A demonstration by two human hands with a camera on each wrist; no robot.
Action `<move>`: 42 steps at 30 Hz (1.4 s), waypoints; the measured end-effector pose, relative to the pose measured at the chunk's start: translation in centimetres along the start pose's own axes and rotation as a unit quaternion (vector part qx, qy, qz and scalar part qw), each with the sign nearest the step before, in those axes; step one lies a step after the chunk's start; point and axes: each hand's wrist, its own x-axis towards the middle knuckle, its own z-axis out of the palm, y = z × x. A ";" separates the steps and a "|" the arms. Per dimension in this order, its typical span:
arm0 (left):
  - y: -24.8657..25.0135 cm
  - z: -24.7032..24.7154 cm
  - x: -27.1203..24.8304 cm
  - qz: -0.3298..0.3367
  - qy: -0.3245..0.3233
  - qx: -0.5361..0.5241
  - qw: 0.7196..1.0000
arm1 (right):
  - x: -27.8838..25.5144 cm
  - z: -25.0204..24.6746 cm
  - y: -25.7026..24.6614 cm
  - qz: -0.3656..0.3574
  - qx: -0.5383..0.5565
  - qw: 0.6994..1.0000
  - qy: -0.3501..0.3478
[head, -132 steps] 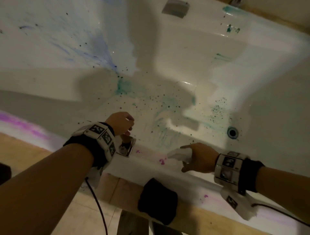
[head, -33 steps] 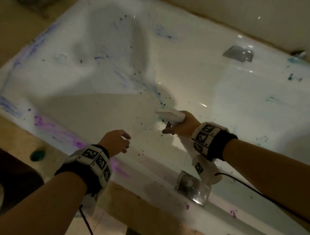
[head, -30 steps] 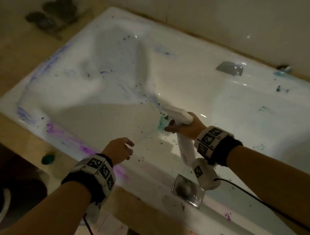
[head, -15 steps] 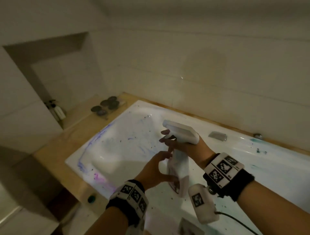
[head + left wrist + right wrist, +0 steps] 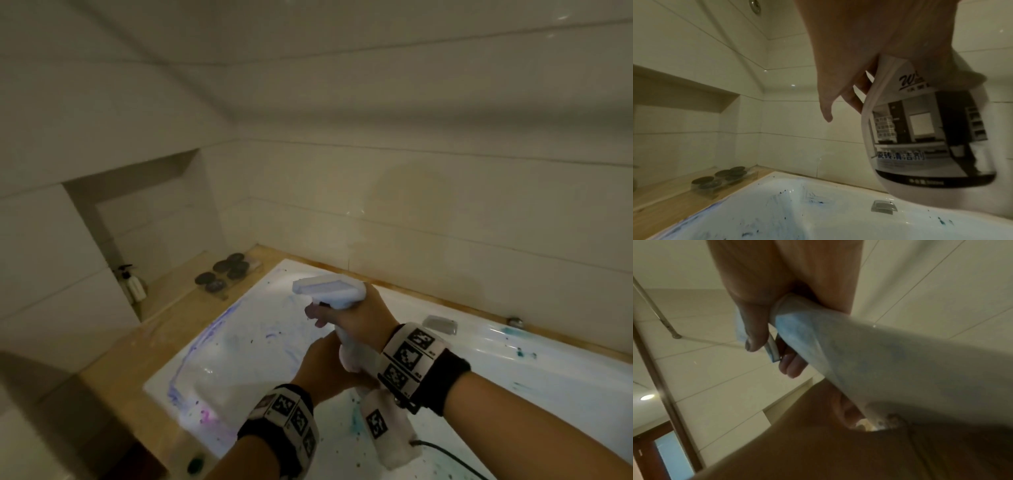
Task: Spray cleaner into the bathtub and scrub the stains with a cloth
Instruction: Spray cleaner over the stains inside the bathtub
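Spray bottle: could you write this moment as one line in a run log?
spray bottle: held up over bathtub | right hand: grip at trigger | left hand: grip on bottle body | bathtub: stained blue, green, pink

Spray bottle [image 5: 327, 291]: white plastic, smooth, glossy printed label below the fingers [image 5: 857, 97]. Bathtub [image 5: 565, 380]: glossy white enamel-like surface, stained beyond the fingers. Wall tiles [image 5: 376, 164]: smooth, glossy. Tub surround [image 5: 113, 363]: wood-toned, matt.

The head view looks down from above at the tub [image 5: 260, 349] in the lower frame; both wrist views look up from close beside the bottle [image 5: 929, 138], sharing it.
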 end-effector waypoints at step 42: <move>-50.4 -36.7 13.9 -0.406 0.119 0.005 0.906 | 29.0 17.5 32.6 0.430 -0.510 0.669 -0.328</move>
